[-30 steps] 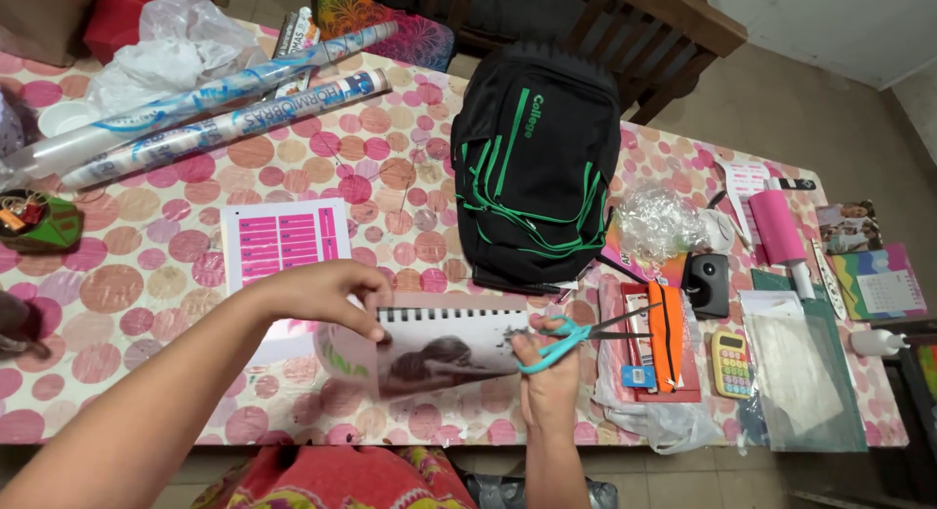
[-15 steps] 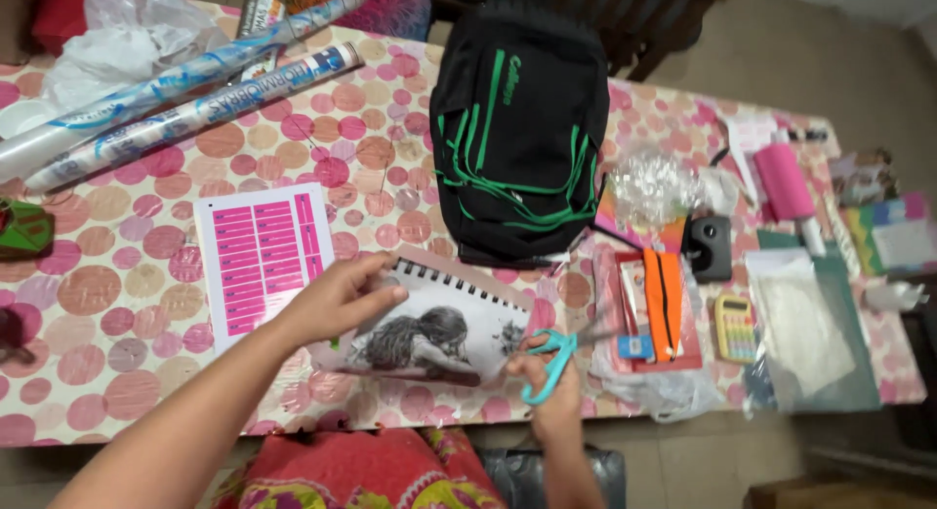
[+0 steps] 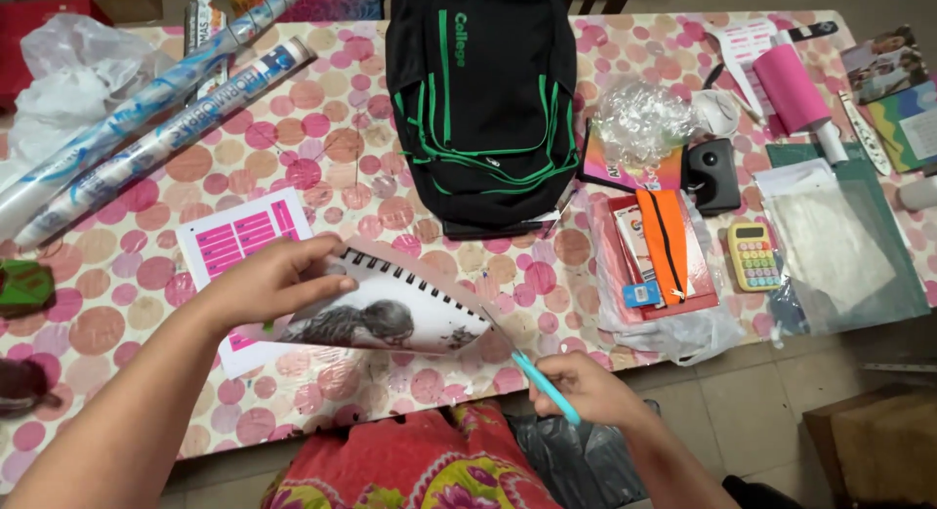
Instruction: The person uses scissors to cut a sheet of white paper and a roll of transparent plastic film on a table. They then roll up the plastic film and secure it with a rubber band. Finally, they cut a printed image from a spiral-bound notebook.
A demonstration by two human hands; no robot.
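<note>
We saw the left hand (image 3: 268, 280) pinching the upper edge of a white spiral-bound notebook with a dark animal picture on its cover (image 3: 395, 314), fingers curled over the top and thumb beneath, lifting it tilted off the table covered in a pink-and-orange dotted cloth (image 3: 322, 138). The notebook lay just in front of the black backpack with green trim (image 3: 483, 99), toward the person. The right hand (image 3: 586, 392) was closed around the handles of a pair of teal-handled scissors (image 3: 542, 382), in front of the backpack and to its right, at the table's near edge. The blades pointed at the notebook's right corner; whether they touched it we could not tell, as the metal was hard to make out against the cloth.

Partly under the notebook, left of the backpack's lower end, lay a white sheet of pink label stickers (image 3: 239, 241). Further left of the backpack lay two long rolls of printed clear wrap (image 3: 156, 128). To the backpack's right sat a crumpled clear plastic wrapper (image 3: 639, 119), a small black box-shaped device (image 3: 712, 172), an orange zipped pencil pouch (image 3: 669, 241) and a small yellow calculator (image 3: 753, 255). A pink roll (image 3: 791, 84) lay well right of the backpack.
</note>
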